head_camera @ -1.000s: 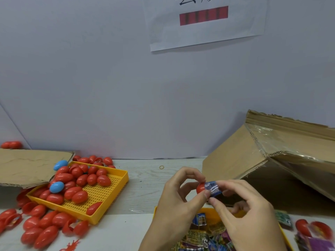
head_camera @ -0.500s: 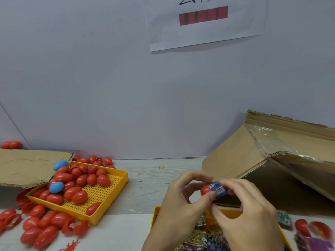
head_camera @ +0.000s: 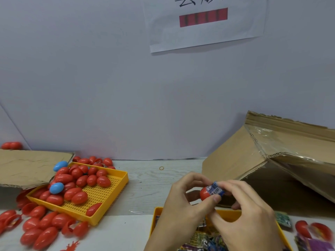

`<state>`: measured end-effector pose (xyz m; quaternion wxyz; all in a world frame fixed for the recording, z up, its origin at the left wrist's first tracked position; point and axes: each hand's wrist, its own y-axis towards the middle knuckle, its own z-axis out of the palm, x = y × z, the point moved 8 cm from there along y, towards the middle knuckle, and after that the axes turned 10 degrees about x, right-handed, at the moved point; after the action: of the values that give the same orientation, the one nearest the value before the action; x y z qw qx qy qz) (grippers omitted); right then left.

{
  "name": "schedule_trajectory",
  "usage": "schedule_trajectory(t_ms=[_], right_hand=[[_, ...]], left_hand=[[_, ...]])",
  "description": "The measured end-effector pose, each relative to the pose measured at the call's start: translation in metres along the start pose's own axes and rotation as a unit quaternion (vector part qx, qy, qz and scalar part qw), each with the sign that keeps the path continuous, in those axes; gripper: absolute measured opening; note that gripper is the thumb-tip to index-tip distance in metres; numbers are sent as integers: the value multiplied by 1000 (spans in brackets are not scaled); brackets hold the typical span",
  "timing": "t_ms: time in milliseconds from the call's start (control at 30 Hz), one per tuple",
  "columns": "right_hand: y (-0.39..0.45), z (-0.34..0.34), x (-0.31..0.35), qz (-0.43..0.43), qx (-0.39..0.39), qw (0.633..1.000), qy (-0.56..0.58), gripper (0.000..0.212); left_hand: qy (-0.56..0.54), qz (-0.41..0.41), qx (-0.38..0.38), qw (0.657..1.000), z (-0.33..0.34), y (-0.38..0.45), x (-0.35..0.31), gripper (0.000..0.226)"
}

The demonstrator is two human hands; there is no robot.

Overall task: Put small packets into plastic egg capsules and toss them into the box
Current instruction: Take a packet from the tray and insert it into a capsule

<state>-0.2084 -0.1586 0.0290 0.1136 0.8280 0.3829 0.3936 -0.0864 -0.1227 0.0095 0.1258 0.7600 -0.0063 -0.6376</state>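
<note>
My left hand grips a red egg capsule half between thumb and fingers, above the near tray. My right hand pinches a small blue packet and presses it against the capsule's open side. Both hands meet over a yellow tray of packets, mostly hidden beneath them. A tipped cardboard box lies at the right, its dark opening facing me.
A yellow perforated tray at the left holds several red capsules and two blue ones. Loose red capsules lie in front of it. A cardboard flap lies at the far left. More capsule halves and packets sit at the right edge.
Both hands have drifted slightly right and down together. The blue packet sits further against the red capsule half.
</note>
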Motion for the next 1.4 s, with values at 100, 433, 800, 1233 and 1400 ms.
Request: schedule_trajectory(t_ms=[100, 433, 800, 1233, 1400], right_hand=[[0, 1, 0, 2, 1, 1000, 1, 53], [-1, 0, -1, 19, 1, 1000, 9, 49], [-1, 3, 2, -5, 34, 999, 8, 52], [0, 5, 1, -1, 26, 999, 42, 56], [-1, 4, -1, 21, 33, 999, 21, 56]], left_hand=[[-2, -3, -6, 1000, -1, 1, 2, 18], [-18, -19, -12, 1000, -3, 0, 3, 19], [-41, -47, -1, 998, 0, 0, 12, 16], [-19, -53, -9, 998, -1, 2, 15, 17], [-14, -64, 9, 998, 3, 2, 14, 16]])
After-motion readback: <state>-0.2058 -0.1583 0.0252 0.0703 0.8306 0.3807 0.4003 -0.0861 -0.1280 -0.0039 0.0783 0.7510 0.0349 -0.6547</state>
